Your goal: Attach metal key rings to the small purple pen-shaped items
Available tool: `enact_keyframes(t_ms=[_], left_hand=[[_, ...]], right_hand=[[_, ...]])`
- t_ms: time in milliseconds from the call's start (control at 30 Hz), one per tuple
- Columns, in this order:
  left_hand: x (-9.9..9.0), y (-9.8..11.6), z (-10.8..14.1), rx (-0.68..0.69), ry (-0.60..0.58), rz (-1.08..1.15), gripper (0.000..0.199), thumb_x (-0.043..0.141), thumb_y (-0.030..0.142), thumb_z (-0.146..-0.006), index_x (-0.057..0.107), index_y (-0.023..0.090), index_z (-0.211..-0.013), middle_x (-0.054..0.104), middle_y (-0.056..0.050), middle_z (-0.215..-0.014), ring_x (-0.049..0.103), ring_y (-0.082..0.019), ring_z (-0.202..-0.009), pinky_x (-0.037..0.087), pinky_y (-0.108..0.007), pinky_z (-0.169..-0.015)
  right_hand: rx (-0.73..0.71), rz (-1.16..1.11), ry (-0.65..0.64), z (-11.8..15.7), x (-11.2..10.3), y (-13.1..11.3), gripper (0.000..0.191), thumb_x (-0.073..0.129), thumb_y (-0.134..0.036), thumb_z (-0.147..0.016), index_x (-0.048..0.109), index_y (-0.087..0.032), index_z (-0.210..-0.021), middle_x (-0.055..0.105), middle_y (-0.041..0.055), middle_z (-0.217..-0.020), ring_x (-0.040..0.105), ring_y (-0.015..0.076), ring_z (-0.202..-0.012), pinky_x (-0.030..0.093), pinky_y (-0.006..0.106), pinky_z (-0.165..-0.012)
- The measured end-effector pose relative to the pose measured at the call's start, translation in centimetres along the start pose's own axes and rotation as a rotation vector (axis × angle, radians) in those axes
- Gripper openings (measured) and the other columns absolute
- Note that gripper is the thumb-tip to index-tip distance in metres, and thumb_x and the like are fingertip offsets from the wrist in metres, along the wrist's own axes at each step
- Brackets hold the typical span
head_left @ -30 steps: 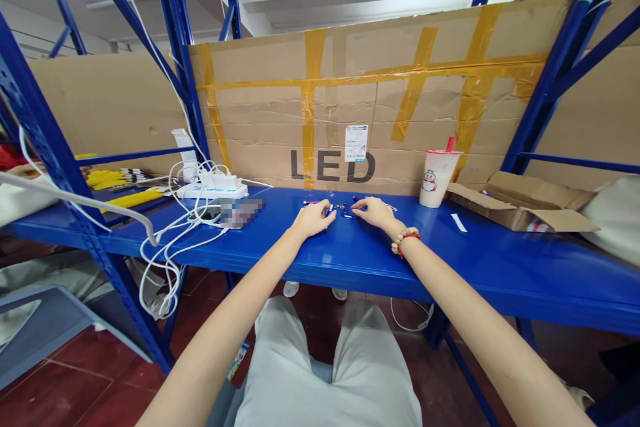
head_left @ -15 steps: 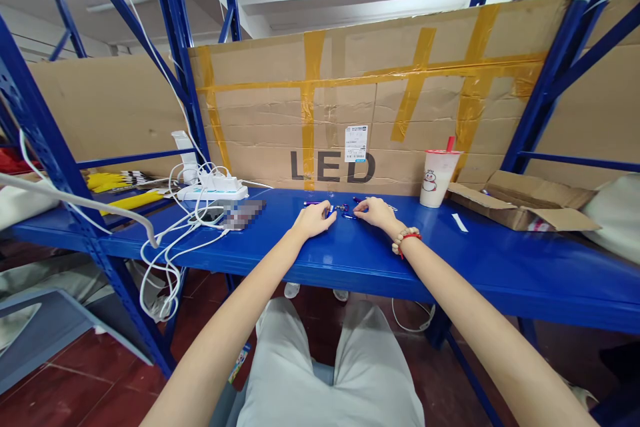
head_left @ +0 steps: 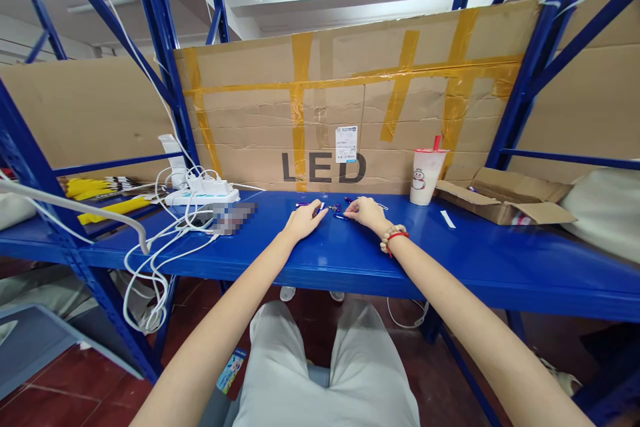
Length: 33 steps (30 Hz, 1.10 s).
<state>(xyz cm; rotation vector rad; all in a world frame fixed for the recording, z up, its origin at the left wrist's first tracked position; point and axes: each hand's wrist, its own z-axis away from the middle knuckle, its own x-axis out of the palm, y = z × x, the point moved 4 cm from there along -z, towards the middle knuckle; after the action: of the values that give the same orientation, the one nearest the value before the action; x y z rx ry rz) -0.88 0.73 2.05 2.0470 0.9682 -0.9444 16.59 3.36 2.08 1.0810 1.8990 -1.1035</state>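
My left hand (head_left: 304, 221) rests on the blue tabletop (head_left: 320, 243), its fingers curled around something small and dark that I cannot make out. A thin purple stick, like a pen (head_left: 303, 204), lies just behind it. To the right, my right hand (head_left: 369, 213) has thumb and forefinger pinched together at a small shiny blue piece (head_left: 341, 216); whether they grip it is too small to tell. Several tiny blue and metallic parts (head_left: 334, 207) lie between the hands. Slender pieces partly show behind my right fingers. A beaded bracelet (head_left: 393, 240) circles my right wrist.
Right of the hands stand a drink cup with a red straw (head_left: 429, 177), a white paper strip (head_left: 448, 219) and an open cardboard box (head_left: 505, 203). On the left are a power strip (head_left: 203, 195) and tangled white cables (head_left: 150, 273). Taped cardboard (head_left: 240, 120) backs the table.
The view has shifted slightly, moving the scene left. Both hands stay over the same spot, with only small finger movements around the little blue parts.
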Motion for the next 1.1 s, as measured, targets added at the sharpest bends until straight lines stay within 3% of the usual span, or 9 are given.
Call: enact_keyframes(t_ms=[200,300,400,600,700,900,1100], left_hand=[[0.3,-0.1,-0.3,0.044,-0.074,0.027,0.02,0.037,0.037,-0.086,0.052,0.024,-0.092,0.063,0.0,-0.089,0.059,-0.017,-0.087,0.042,-0.024,-0.068],[0.3,0.0,-0.3,0.072,-0.083,0.036,0.02,0.039,0.033,-0.086,0.051,0.026,-0.1,0.063,0.0,-0.095,0.057,-0.017,-0.093,0.043,-0.026,-0.077],[0.4,0.0,-0.4,0.104,-0.074,0.062,0.022,0.039,0.03,-0.086,0.052,0.024,-0.103,0.064,-0.002,-0.099,0.058,-0.017,-0.094,0.043,-0.027,-0.082],[0.7,-0.1,-0.3,0.151,-0.052,0.119,0.032,0.032,0.031,-0.089,0.052,0.022,-0.113,0.059,-0.004,-0.116,0.053,-0.017,-0.108,0.039,-0.028,-0.094],[0.7,-0.1,-0.3,0.167,-0.035,0.127,0.034,0.03,0.032,-0.09,0.052,0.021,-0.115,0.057,-0.004,-0.12,0.051,-0.017,-0.111,0.037,-0.029,-0.097],[0.8,0.1,0.0,0.219,-0.054,0.065,0.034,0.03,0.032,-0.09,0.051,0.021,-0.115,0.056,-0.004,-0.119,0.051,-0.018,-0.111,0.04,-0.029,-0.093],[0.6,0.4,0.3,0.281,-0.051,-0.03,0.033,0.03,0.032,-0.091,0.049,0.023,-0.116,0.057,-0.003,-0.116,0.053,-0.017,-0.107,0.044,-0.029,-0.088]], right_hand=[[-0.118,-0.302,0.146,-0.2,0.0,-1.5,0.019,0.058,-0.032,-0.076,0.07,-0.019,-0.08,0.07,0.0041,-0.082,0.063,0.0168,-0.075,0.046,0.024,-0.065],[-0.268,-0.537,0.111,-0.5,0.3,-2.5,0.024,0.057,-0.034,-0.075,0.069,-0.015,-0.083,0.07,0.0061,-0.081,0.062,0.0157,-0.069,0.048,0.025,-0.064],[-0.313,-0.668,0.089,-0.6,0.6,-2.8,0.028,0.059,-0.037,-0.072,0.069,-0.013,-0.081,0.069,0.0076,-0.081,0.062,0.0166,-0.069,0.049,0.026,-0.064],[-0.27,-0.778,0.052,-0.4,0.5,-2.8,0.036,0.064,-0.045,-0.063,0.069,-0.011,-0.076,0.069,0.0094,-0.078,0.061,0.0169,-0.067,0.049,0.026,-0.062],[-0.197,-0.78,0.0,-0.4,0.6,-2.5,0.043,0.066,-0.05,-0.059,0.069,-0.011,-0.075,0.068,0.0085,-0.075,0.057,0.0142,-0.059,0.046,0.025,-0.054],[-0.086,-0.74,-0.101,-0.1,0.9,-1.9,0.048,0.067,-0.056,-0.053,0.069,-0.011,-0.071,0.06,0.0035,-0.059,0.043,0.0075,-0.046,0.032,0.02,-0.039],[-0.015,-0.697,-0.192,0.5,0.9,-1.5,0.047,0.065,-0.058,-0.055,0.066,-0.012,-0.064,0.049,-0.0019,-0.051,0.037,0.0059,-0.046,0.027,0.019,-0.04]])
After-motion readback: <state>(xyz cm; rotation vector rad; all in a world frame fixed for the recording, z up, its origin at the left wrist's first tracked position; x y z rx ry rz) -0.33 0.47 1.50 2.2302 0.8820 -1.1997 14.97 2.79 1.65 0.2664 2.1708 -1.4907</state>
